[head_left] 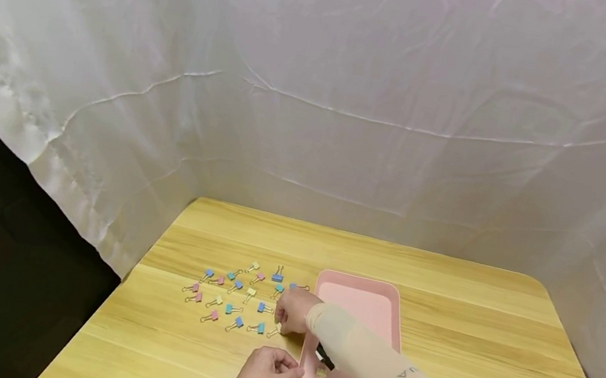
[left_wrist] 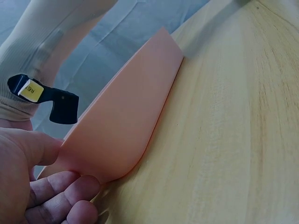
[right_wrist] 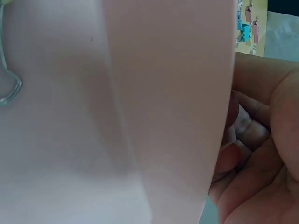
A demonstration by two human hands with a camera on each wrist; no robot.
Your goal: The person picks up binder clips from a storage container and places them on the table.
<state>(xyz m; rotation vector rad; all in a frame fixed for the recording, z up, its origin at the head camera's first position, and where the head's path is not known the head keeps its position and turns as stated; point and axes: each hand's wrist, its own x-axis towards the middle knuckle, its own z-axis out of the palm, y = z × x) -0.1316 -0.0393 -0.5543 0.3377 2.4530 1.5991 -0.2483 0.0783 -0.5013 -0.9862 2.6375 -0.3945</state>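
Observation:
My left hand (head_left: 266, 375) pinches the near left corner of a pink tray (head_left: 362, 282), thumb at the rim and fingers curled against the outer wall. Across the tray reaches my right hand (head_left: 296, 310), its bent fingers pointing down beside the tray's left wall. Its fingertips are right at a yellow binder clip (head_left: 275, 330) on the table; I cannot tell whether they grip it. In the right wrist view, the tray wall (right_wrist: 173, 93) hides part of those fingers. Inside the tray lies a yellow binder clip (head_left: 321, 373), its wire handle (right_wrist: 11, 88) showing in the right wrist view.
Several binder clips in pink, blue, teal and yellow lie spread left of the tray, among them a teal clip (head_left: 260, 327) and a blue clip (head_left: 277, 277). A black wrist mount (left_wrist: 63, 102) sits on the right sleeve. Pale curtains (head_left: 344, 156) surround the wooden table (head_left: 467, 323).

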